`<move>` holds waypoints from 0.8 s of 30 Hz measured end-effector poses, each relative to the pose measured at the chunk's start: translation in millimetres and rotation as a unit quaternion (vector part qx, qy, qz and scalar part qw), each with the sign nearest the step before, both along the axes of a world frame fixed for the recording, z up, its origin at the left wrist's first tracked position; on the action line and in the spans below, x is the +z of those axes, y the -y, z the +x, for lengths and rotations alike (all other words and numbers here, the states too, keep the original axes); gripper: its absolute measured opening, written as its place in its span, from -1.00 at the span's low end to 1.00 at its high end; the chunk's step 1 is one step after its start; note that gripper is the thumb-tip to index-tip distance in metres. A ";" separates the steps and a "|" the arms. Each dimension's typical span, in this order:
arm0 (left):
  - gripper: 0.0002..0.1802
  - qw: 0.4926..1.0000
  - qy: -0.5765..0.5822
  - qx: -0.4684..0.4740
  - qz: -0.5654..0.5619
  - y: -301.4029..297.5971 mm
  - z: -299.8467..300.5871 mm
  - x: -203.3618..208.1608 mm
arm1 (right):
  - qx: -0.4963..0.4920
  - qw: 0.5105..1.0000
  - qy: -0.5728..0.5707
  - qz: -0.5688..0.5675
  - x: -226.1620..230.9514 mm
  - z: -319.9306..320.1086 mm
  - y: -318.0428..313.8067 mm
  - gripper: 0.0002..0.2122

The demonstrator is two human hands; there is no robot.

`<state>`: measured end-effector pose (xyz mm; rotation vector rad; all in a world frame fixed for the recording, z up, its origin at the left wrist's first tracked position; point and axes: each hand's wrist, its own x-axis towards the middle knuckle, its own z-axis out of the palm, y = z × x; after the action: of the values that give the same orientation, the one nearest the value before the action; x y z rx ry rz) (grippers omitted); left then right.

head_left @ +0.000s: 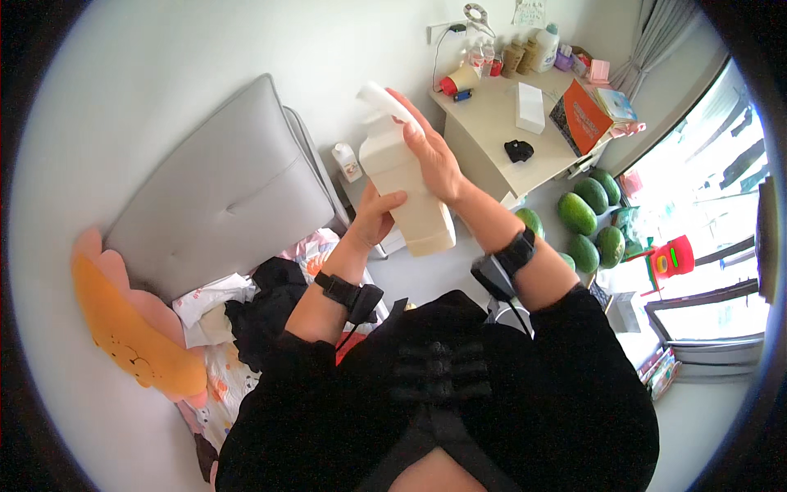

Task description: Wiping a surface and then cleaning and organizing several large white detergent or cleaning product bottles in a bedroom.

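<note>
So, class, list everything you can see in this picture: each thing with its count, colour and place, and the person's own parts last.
Pump bottle: one, cream, held up in both hands.
Headboard: one, grey, padded, left.
Plush toy: one, orange and pink, far left.
Desk: one, pale, upper right.
White box: one, on desk.
Small black object: one, on desk.
Bottles: several, mixed colours, back of desk.
Melons: about six, green, floor beside desk.
Small bottle: one, white, beside headboard.
Left hand: grips bottle body; black wristband.
Right hand: on pump head; black wristband.

Black sleeves, black cabled wristbands (344,289) both wrists.
</note>
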<state>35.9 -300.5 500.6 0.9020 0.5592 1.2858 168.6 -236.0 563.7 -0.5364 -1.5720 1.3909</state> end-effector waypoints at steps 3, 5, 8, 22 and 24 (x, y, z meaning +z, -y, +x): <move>-0.24 0.999 0.033 0.014 -0.028 -8.7 -9.9 -0.4 | 0.079 0.988 -0.046 -0.122 -10.3 -11.3 -11.9 -0.43; -0.26 0.995 0.027 0.086 0.031 -16.8 -19.5 -4.1 | 0.049 0.981 0.013 -0.186 -59.2 -10.2 -20.7 -0.44; -0.26 0.989 -0.050 0.139 0.029 -27.0 -36.1 -1.6 | 0.006 0.958 0.074 -0.275 -95.9 -12.5 -8.5 -0.44; -0.26 0.799 -0.534 0.276 0.007 -106.5 -61.4 -108.4 | -0.114 0.923 0.344 0.126 -146.3 -9.1 -181.5 -0.61; -0.29 0.825 -0.497 0.269 -0.014 -120.9 -58.7 -118.9 | 0.110 0.907 0.364 -0.180 -142.4 -9.5 -217.5 -0.70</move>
<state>-22.9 -179.7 381.6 1.4410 1.7537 1.2031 159.1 -18.6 421.3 -1.2456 -2.0045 1.7890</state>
